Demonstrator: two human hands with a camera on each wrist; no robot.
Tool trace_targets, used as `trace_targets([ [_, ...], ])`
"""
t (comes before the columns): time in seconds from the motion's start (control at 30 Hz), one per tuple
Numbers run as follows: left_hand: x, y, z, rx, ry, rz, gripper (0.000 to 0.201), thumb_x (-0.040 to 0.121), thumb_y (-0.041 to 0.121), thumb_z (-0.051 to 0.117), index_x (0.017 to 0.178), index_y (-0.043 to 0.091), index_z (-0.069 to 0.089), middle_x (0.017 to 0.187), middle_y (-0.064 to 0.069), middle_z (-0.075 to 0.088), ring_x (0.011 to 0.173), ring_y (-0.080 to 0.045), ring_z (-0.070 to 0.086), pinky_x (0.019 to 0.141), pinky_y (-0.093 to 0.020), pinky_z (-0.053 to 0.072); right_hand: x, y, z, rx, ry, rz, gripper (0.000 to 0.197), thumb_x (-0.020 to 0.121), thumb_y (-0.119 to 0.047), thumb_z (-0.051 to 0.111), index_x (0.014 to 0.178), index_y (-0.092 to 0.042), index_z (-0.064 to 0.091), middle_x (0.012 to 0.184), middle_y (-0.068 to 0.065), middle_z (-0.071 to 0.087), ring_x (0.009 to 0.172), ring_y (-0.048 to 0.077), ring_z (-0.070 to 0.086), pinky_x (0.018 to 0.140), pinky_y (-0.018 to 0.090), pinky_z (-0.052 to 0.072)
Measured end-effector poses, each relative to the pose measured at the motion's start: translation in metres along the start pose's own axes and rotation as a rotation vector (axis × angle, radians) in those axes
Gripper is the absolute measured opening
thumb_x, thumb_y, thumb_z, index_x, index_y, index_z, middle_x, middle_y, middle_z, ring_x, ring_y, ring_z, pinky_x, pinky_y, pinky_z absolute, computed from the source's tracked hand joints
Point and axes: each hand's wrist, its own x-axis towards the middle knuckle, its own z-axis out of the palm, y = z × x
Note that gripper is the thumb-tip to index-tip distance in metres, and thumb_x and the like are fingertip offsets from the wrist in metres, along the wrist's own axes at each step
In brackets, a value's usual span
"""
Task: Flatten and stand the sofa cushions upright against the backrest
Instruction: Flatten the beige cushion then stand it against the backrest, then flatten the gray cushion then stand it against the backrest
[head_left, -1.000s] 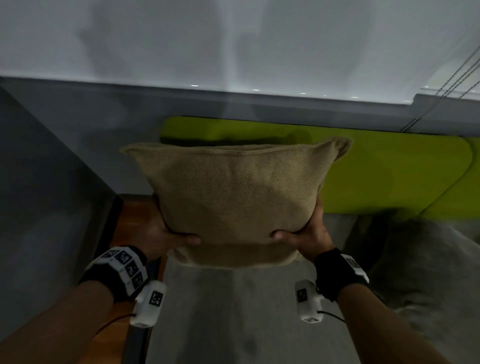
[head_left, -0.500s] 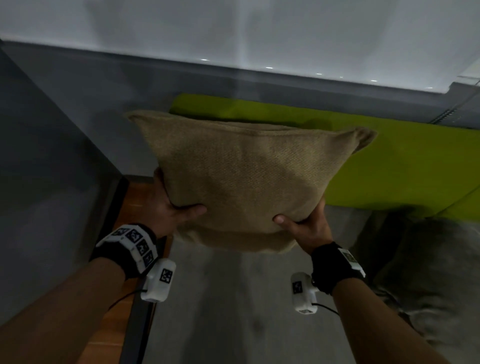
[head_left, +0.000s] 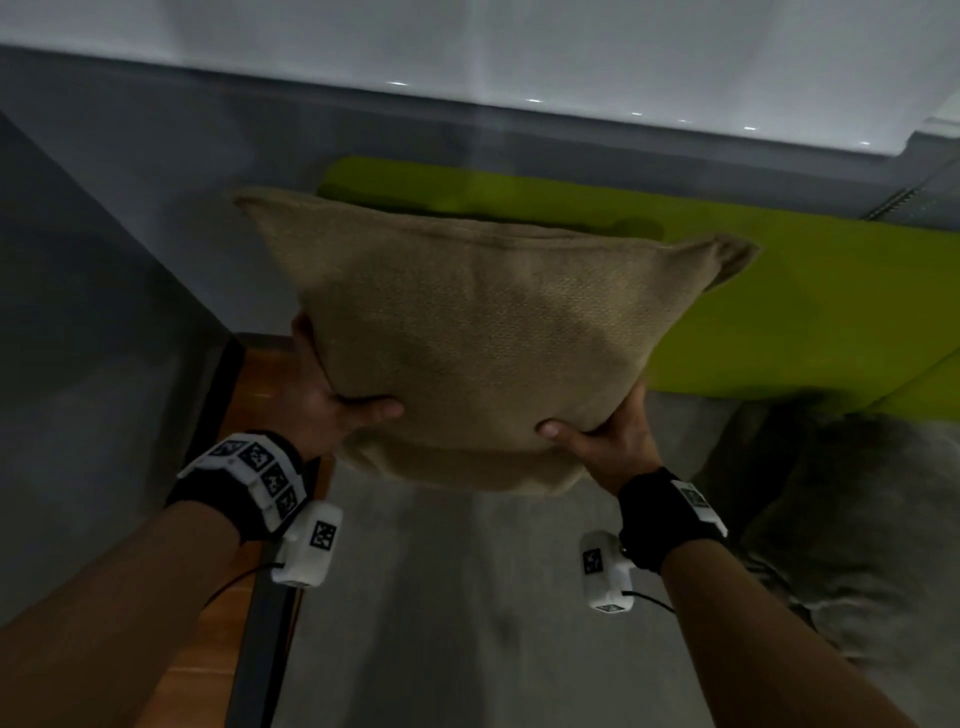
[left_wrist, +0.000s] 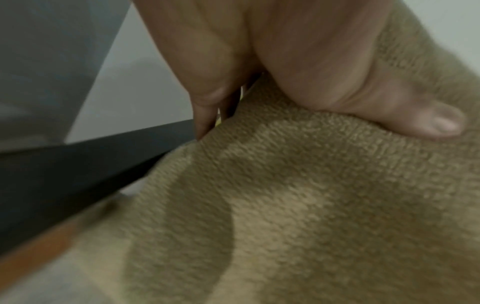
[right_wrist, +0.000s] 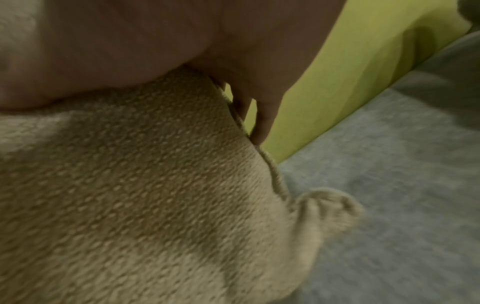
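Item 1, forearms: two bare forearms enter from the lower edge of the head view, each with a black wrist band (head_left: 247, 483) carrying white marker tiles and a small white camera unit (head_left: 306, 551) hanging below it with a thin dark cable.

Item 2, left hand (head_left: 332, 400): grips the lower left part of the cushion, thumb laid across the near face, fingers (left_wrist: 207, 90) passing behind the fabric.

Item 3, right hand (head_left: 605, 441): grips the lower right part of the cushion, thumb pressed into the near face, fingers (right_wrist: 262, 115) curled round the side seam to the back.

Item 4, tan cushion (head_left: 483, 338): coarse woven cover, held in the air between both hands, clear of the seat, tilted so its left top corner sits higher than the right; a pointed corner tab hangs at the lower right in the right wrist view. Soft and dented at both grips.

Item 5, grey seat (head_left: 452, 623): sofa seat surface below the cushion.

Item 6, grey cushion (head_left: 857, 519): slumped on the seat at the right, well apart from the tan one.

Item 7, wooden floor strip (head_left: 270, 384): left of the seat, beside a dark sofa edge.

Item 8, green backrest (head_left: 779, 312): bright lime, behind the tan cushion, running rightward.

Item 9, wall (head_left: 156, 156): grey below, pale above, behind the backrest.
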Motion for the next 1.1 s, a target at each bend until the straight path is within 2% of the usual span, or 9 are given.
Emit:
trace_targets([
  [0.13,0.003,-0.002,-0.002,0.047,-0.015,-0.023,0.148,0.043,0.057,0.094,0.157,0.017,0.009,0.159,-0.003,0.031,0.138,-0.014,0.035,0.107,-0.023,0.031,0.005,-0.001,0.005,-0.02,-0.019,0.046,0.119,0.057,-0.038,0.096,0.147,-0.042,0.019,0.14,-0.031,0.04,0.12,-0.027,0.04,0.098,0.012,0.041],
  [0.27,-0.004,0.005,-0.012,0.041,-0.04,-0.066,0.14,0.047,0.067,0.087,0.156,0.028,0.008,0.16,0.0,0.029,0.141,-0.019,0.035,0.114,-0.041,0.032,-0.007,-0.018,-0.008,-0.088,0.001,0.097,0.129,0.051,-0.059,0.096,0.152,-0.048,0.018,0.154,-0.018,0.039,0.142,0.01,0.04,0.113,0.044,0.043],
  [0.47,-0.04,0.036,-0.028,-0.012,0.184,0.025,0.089,0.07,0.058,0.081,0.142,0.05,0.029,0.135,0.026,0.045,0.13,-0.017,0.048,0.107,-0.05,0.043,-0.053,-0.028,-0.031,-0.311,0.054,0.091,0.094,0.086,-0.047,0.077,0.16,-0.032,0.021,0.162,-0.006,0.033,0.144,0.019,0.039,0.112,0.047,0.044],
  [0.6,-0.069,0.077,-0.015,0.261,0.269,0.333,0.047,0.087,0.028,0.064,0.124,0.049,0.047,0.136,0.0,0.049,0.133,-0.015,0.045,0.112,-0.05,0.039,-0.1,-0.018,-0.061,-0.406,0.166,-0.005,0.064,0.092,-0.042,0.071,0.148,-0.022,0.048,0.148,-0.001,0.051,0.133,0.017,0.052,0.103,0.044,0.051],
  [0.7,-0.096,0.123,0.039,0.338,0.139,0.517,0.029,0.087,0.021,0.06,0.113,0.011,0.066,0.134,-0.014,0.056,0.127,-0.034,0.052,0.11,-0.046,0.04,-0.145,-0.011,-0.113,-0.472,0.286,-0.119,0.042,0.091,-0.036,0.072,0.13,-0.019,0.065,0.127,-0.003,0.064,0.114,0.016,0.065,0.091,0.036,0.057],
  [0.77,-0.116,0.158,0.091,0.307,0.003,0.532,0.032,0.087,0.024,0.058,0.109,0.003,0.067,0.124,-0.009,0.061,0.118,-0.028,0.057,0.108,-0.025,0.039,-0.18,-0.007,-0.162,-0.502,0.389,-0.138,0.034,0.091,-0.029,0.074,0.122,-0.019,0.068,0.121,-0.003,0.066,0.105,0.017,0.068,0.086,0.021,0.055],
  [0.9,-0.143,0.214,0.211,0.183,-0.218,0.534,0.027,0.087,0.022,0.063,0.113,0.013,0.066,0.116,0.004,0.063,0.106,-0.004,0.059,0.098,-0.006,0.034,-0.239,0.012,-0.271,-0.567,0.624,-0.116,0.035,0.095,-0.041,0.061,0.122,-0.02,0.066,0.12,-0.001,0.064,0.107,0.024,0.065,0.089,0.044,0.057],
  [1.0,-0.155,0.245,0.306,0.137,-0.396,0.388,0.042,0.091,0.041,0.064,0.128,0.021,0.058,0.127,0.003,0.058,0.116,-0.01,0.056,0.093,-0.01,0.036,-0.267,0.05,-0.346,-0.584,0.777,-0.011,0.048,0.094,-0.051,0.056,0.13,-0.02,0.06,0.131,0.006,0.06,0.118,0.03,0.06,0.093,0.055,0.054],
  [1.1,-0.155,0.264,0.392,0.232,-0.532,0.144,0.078,0.083,0.06,0.066,0.148,0.025,0.039,0.152,-0.002,0.038,0.139,-0.017,0.038,0.109,-0.025,0.031,-0.283,0.086,-0.395,-0.53,0.808,0.28,0.076,0.086,-0.064,0.058,0.144,-0.016,0.049,0.145,0.014,0.051,0.132,0.035,0.049,0.109,0.053,0.043],
])
